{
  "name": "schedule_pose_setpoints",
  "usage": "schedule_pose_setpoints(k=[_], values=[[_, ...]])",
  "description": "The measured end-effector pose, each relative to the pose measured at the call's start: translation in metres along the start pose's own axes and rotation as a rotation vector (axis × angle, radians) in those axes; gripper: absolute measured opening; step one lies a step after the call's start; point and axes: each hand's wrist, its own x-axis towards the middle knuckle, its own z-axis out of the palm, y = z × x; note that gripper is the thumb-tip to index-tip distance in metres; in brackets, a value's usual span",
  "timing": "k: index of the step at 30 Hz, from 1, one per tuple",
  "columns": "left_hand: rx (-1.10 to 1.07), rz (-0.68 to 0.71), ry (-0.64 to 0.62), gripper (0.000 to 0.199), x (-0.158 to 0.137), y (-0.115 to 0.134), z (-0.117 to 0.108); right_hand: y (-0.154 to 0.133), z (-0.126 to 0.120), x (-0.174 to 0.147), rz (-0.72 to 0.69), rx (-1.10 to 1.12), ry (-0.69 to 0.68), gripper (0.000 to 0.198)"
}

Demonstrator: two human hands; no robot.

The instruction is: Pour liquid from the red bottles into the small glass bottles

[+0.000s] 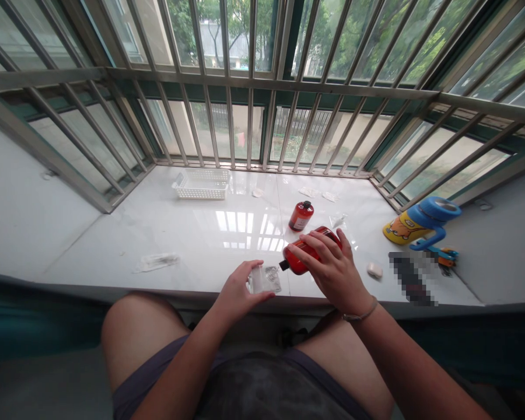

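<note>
My right hand [332, 265] is wrapped round a red bottle [296, 260] with a black top. That bottle is tipped on its side, its neck pointing down and left. My left hand [238, 291] grips a small clear container [259, 280] at the sill's front edge, thumb and fingers on its sides. The bottle's neck is close to the container's right side; whether liquid flows cannot be made out. Behind them stands a second red bottle [301, 216], upright, with a black cap and a pale label.
A white perforated basket [201, 186] sits at the back left, under window bars. Thin clear packaging [158, 262] lies at left. On the right are a pale lump [374, 270], a yellow and blue flask [409, 224], a blurred dark object [413, 279] and a blue-orange tool [447, 255].
</note>
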Motion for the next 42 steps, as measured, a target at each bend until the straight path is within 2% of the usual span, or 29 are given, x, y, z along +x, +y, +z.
schedule_pose_setpoints(k=[13,27,42], values=[[-0.008,-0.015,0.001,0.072,0.0001,-0.0018,0.0006,-0.0003,-0.0016,0.002,-0.008,-0.013,0.004,0.057],[-0.012,-0.005,0.008,0.071,0.0001,0.001,-0.0003,-0.0011,-0.0072,0.0059,-0.027,-0.019,-0.002,0.068],[-0.004,0.001,0.001,0.071,0.0002,0.0064,-0.0019,-0.0022,-0.0077,0.0082,-0.061,-0.016,-0.001,0.065]])
